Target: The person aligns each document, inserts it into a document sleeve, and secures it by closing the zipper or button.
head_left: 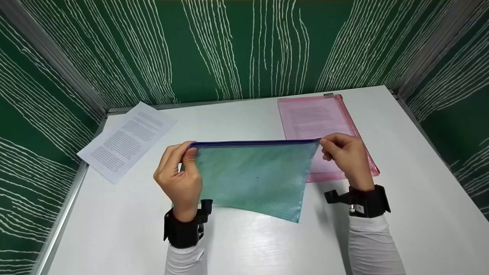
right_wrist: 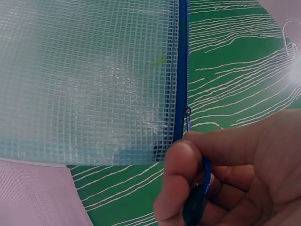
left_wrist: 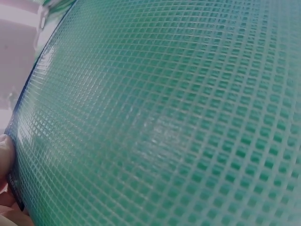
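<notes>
A translucent green mesh zipper pouch (head_left: 254,177) with a blue zipper along its top edge is held up over the table between both hands. My left hand (head_left: 179,173) pinches the upper left corner, thumb in front. At the upper right corner my right hand (head_left: 345,154) pinches the zipper end. In the right wrist view, the zipper slider (right_wrist: 188,111) sits just above the thumb, and a blue cord with a dark tip (right_wrist: 194,205) hangs through the fingers. The mesh (left_wrist: 160,113) fills most of the left wrist view, with the left thumb at its edge.
A pink zipper pouch (head_left: 338,175) with a printed sheet inside lies at the back right, partly behind the green pouch and right hand. Printed paper (head_left: 128,141) lies at the back left of the white table (head_left: 252,248). Green panels with white lines (head_left: 244,49) surround the table.
</notes>
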Tool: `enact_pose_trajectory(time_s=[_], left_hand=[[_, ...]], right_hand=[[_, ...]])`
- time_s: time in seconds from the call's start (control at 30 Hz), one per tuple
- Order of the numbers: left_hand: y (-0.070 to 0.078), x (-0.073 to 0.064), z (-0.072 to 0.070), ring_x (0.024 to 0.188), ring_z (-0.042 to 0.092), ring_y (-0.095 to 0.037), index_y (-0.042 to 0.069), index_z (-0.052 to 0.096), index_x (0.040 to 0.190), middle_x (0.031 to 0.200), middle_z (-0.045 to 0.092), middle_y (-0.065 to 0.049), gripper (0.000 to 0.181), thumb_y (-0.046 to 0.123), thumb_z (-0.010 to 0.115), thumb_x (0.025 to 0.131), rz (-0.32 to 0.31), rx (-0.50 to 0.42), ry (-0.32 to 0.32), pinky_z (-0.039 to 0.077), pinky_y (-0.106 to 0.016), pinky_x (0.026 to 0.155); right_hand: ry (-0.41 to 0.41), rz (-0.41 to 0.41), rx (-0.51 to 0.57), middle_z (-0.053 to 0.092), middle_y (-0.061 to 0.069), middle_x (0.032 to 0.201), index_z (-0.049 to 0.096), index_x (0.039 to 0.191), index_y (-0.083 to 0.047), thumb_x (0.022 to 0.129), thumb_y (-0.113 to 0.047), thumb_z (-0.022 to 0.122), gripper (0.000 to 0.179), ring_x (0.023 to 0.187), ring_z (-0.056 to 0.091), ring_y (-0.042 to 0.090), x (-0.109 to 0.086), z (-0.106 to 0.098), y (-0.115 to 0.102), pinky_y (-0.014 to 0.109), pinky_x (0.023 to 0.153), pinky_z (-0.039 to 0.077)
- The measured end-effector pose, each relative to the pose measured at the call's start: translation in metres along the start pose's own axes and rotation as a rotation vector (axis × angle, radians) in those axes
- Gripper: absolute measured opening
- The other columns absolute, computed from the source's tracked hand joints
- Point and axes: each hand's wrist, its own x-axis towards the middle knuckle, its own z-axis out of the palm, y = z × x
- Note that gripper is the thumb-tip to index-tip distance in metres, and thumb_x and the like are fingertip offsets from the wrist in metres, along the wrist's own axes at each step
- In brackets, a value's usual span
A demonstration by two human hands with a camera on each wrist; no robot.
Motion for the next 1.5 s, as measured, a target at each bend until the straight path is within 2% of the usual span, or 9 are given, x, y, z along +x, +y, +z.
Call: enact_pose_trajectory(time_s=[0.3, 0.53, 1.3, 1.5], left_hand=[[-0.0004, 0.0002, -0.0004, 0.063, 0.055, -0.011, 0.003, 0.072, 0.087, 0.076, 0.064, -0.006, 0.012, -0.003, 0.069, 0.077, -0.002, 0.006, 0.005, 0.040, -0.021, 0.057], [-0.0011, -0.0013, -0.0011, 0.059, 0.050, -0.010, 0.002, 0.071, 0.087, 0.076, 0.063, -0.007, 0.011, -0.002, 0.068, 0.078, 0.009, 0.014, -0.011, 0.037, -0.020, 0.055], [0.0007, 0.0010, -0.0012, 0.060, 0.052, -0.011, 0.002, 0.072, 0.087, 0.076, 0.064, -0.007, 0.013, -0.005, 0.068, 0.076, -0.001, -0.013, 0.008, 0.038, -0.020, 0.055], [0.0004, 0.0013, -0.0009, 0.062, 0.054, -0.010, 0.002, 0.072, 0.086, 0.075, 0.063, -0.006, 0.012, -0.003, 0.070, 0.076, -0.008, 0.013, 0.014, 0.041, -0.020, 0.057]], right_hand=[[0.005, 0.002, -0.011, 0.060, 0.004, 0.065, 0.068, 0.084, -0.002, 0.085, -0.020, 0.065, 0.018, 0.054, 0.056, 0.013, 0.0018, -0.0001, 0.0005, 0.023, 0.050, 0.047], [-0.005, 0.023, 0.022, 0.062, 0.002, 0.067, 0.067, 0.086, 0.000, 0.085, -0.018, 0.066, 0.017, 0.054, 0.058, 0.011, 0.0010, -0.0016, 0.0002, 0.022, 0.052, 0.049], [0.037, 0.072, -0.001, 0.061, 0.001, 0.064, 0.068, 0.084, -0.002, 0.084, -0.021, 0.067, 0.019, 0.053, 0.058, 0.011, 0.0033, -0.0062, 0.0037, 0.025, 0.052, 0.049], [0.040, 0.064, 0.022, 0.061, 0.000, 0.062, 0.068, 0.082, -0.001, 0.084, -0.019, 0.068, 0.017, 0.051, 0.058, 0.011, 0.0045, -0.0062, 0.0049, 0.023, 0.052, 0.050]])
